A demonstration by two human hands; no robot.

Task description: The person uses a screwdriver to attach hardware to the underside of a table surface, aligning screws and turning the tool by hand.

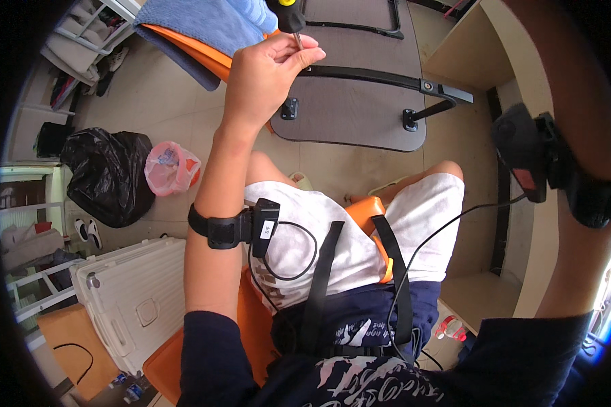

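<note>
My left hand (270, 71) pinches the metal shaft of a screwdriver (290, 16) between thumb and fingers. The tool's black and yellow handle points up towards the top edge of the view. Just beneath the hand, one end of a black metal table leg (361, 72) meets the underside of a grey wood-grain folding tabletop (351, 117). My fingers cover part of this joint, so whether the screwdriver's tip touches a screw cannot be seen. Black brackets (410, 119) are fixed to the board. My right arm reaches up along the right side, and its hand is out of view.
An orange chair (175, 40) draped with a blue towel (209, 25) adjoins the tabletop's left side. A black plastic bag (107, 173) and a pink-lined bin (169, 170) stand on the floor. A white suitcase (137, 300) is lower left; a pale wooden shelf unit (532, 213) borders the right.
</note>
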